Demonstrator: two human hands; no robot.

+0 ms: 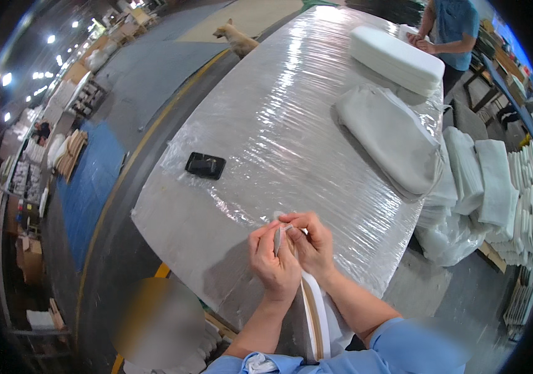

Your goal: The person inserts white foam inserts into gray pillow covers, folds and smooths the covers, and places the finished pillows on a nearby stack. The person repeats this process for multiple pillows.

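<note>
My left hand (271, 262) and my right hand (314, 246) meet just above the near edge of the plastic-wrapped surface. Both are closed, with their fingertips pinching the end of a fabric cover (335, 324). Its light grey cloth hangs between my forearms toward my body, with a white and tan strip (314, 311) along it that looks like zipper tape. What exactly lies between the fingertips is too small to make out. A similar off-white fabric cover (391, 137) lies flat farther right, beside a thick white foam block (394, 59).
A black phone (205, 166) rests on the plastic-wrapped surface (247, 124), left of my hands. Stacked white pieces (497, 187) stand along the right side. Across the far right corner, a person in blue (456, 31) works with both hands. A tan dog (236, 38) is beyond the far left edge.
</note>
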